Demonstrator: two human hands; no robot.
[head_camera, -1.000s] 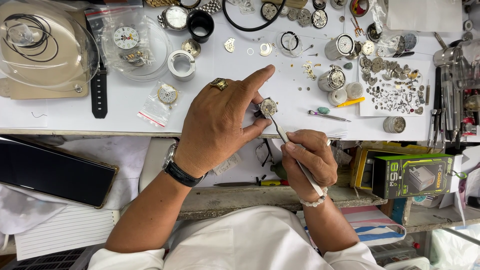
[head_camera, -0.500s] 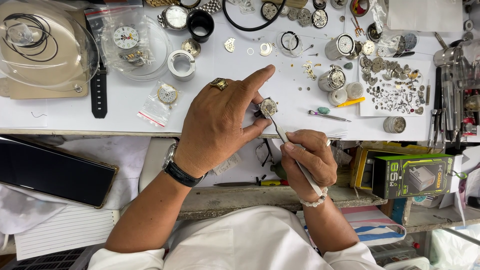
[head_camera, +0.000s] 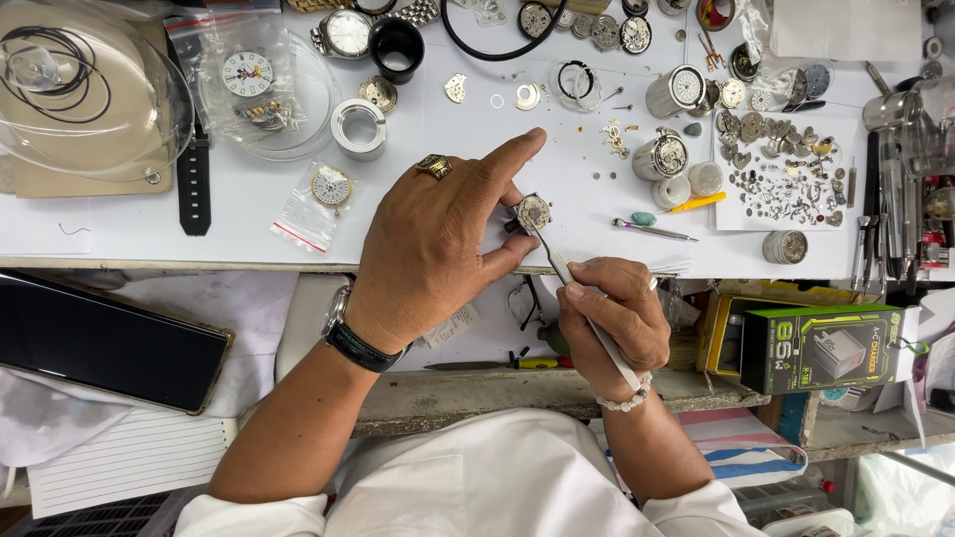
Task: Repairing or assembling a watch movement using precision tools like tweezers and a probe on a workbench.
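Head view, near to far. Right hand (head_camera: 612, 323): fingers closed round steel tweezers (head_camera: 572, 283), tips touching a small round watch movement (head_camera: 533, 211). Left hand (head_camera: 438, 239), gold ring and black-strapped wristwatch: thumb and fingers pinch the movement just above the white bench (head_camera: 149, 214) near its front edge, index finger extended. Right of the movement: a thin metal pick (head_camera: 652, 230). Beyond: plastic bag with a dial (head_camera: 316, 194), metal ring (head_camera: 358, 126), scattered watch parts (head_camera: 781, 179).

Left hand (head_camera: 438, 249) arched, forefinger outstretched, right hand (head_camera: 615, 323) curled, fingers pinched
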